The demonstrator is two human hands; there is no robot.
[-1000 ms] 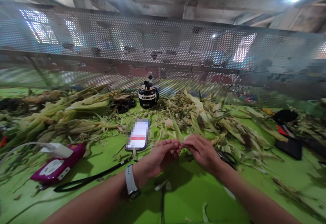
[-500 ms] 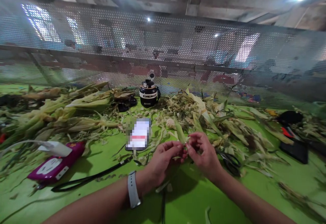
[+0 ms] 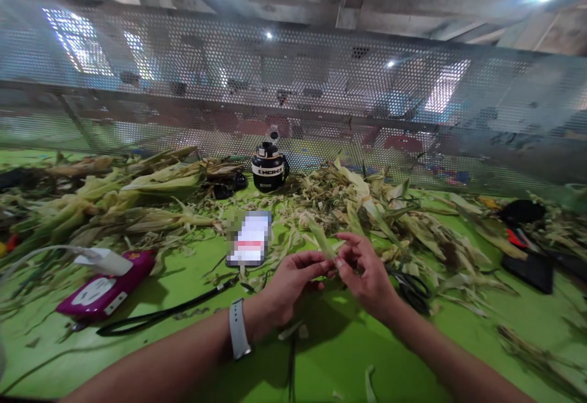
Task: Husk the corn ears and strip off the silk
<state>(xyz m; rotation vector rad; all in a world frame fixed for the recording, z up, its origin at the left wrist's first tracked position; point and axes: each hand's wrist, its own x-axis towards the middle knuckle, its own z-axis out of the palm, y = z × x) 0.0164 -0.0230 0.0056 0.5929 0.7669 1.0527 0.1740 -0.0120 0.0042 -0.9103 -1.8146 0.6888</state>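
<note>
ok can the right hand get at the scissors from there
Probably yes: the scissors lie close beside the right hand, their black handles in sight and apparently uncovered. It would likely first have to leave the husk it seems to be handling.

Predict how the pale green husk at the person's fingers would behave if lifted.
The pale green husk is probably light, as it looks like a thin leaf. It likely flexes under pressure, though it extends fairly straight beyond the fingers of the left hand. It may tear lengthwise, judging by the narrow husk shreds piled farther back.
</note>
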